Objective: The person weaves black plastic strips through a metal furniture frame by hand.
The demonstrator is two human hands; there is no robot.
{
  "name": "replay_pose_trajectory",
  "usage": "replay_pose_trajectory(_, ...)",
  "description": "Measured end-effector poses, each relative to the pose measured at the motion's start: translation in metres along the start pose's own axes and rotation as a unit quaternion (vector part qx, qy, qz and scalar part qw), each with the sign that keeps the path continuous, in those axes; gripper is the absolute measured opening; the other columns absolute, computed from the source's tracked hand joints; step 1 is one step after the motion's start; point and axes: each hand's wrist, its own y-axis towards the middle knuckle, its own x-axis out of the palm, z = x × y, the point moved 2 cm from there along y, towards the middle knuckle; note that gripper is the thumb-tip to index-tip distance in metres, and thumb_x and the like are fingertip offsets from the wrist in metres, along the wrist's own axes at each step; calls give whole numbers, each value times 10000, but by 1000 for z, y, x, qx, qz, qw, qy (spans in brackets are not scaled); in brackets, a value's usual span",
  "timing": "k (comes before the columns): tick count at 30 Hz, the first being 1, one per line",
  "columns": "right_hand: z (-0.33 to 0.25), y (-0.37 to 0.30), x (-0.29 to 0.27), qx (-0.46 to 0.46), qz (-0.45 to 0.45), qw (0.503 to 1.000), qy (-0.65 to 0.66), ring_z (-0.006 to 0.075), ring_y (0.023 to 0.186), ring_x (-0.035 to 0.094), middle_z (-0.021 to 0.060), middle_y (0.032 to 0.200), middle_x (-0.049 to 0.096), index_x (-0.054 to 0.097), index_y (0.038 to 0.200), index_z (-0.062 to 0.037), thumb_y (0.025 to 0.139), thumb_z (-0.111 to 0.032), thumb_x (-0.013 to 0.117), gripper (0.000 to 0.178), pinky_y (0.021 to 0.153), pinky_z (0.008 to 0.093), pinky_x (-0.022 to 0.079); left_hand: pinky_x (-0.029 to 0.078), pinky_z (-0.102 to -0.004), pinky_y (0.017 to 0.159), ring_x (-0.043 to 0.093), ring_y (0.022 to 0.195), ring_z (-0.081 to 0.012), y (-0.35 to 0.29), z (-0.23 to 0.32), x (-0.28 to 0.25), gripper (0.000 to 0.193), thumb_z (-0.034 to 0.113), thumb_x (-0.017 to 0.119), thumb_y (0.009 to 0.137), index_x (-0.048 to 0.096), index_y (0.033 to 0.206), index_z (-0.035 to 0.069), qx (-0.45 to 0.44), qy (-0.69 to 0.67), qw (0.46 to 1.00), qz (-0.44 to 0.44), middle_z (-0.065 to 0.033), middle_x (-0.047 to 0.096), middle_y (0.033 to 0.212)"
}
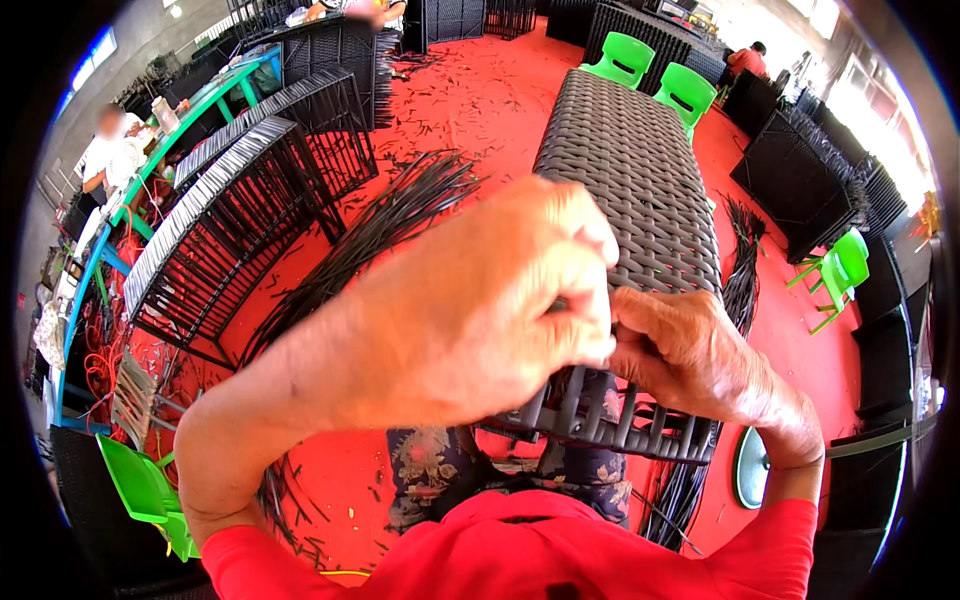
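A long dark brown woven wicker panel (630,170) stretches away in front of me. Its weave is closed along most of its length, while bare bars (640,425) show at the end nearest my lap. My left hand (520,290), partly smeared by motion, is closed above the panel's near part with its fingers curled. My right hand (685,345) is closed in a pinch at the panel's near right, its fingertips close to the left hand's. Whatever lies between the fingers of either hand is hidden. A dark flat strip (880,438) runs out to the right beyond my right forearm.
Bundles of dark strips (390,215) lie on the red floor (450,110), among scattered offcuts. Slatted black frames (240,210) stand at left, beside a turquoise bench (215,95). Green chairs (620,58) stand around, including one at right (840,270). Other people are farther off.
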Motion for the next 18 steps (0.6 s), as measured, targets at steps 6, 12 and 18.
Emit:
replay_pose_trajectory(6,10,6,-2,41,41,996,75,237,532,579,106,597,564,574,959,-38,801,-132,643,197,490,330,431,443,-232,694,551,758,-95,-29,-53,-23,137,137,578,850,578,814,5,-223,-193,956,-2,-16,578,786)
replay_pose_trajectory(12,4,13,-5,91,18,989,112,202,546,586,112,674,593,601,939,-15,806,-109,630,165,530,299,456,430,-217,623,560,680,-84,-76,-83,21,200,230,612,841,585,867,34,-264,-369,878,155,-8,590,747)
replay_pose_trajectory(18,-12,44,1,132,-19,952,276,98,586,576,48,772,617,594,1009,-14,869,-139,561,191,528,246,457,447,-203,631,546,670,-75,-72,-61,22,329,87,633,814,473,1098,48,-158,-416,849,283,11,544,746)
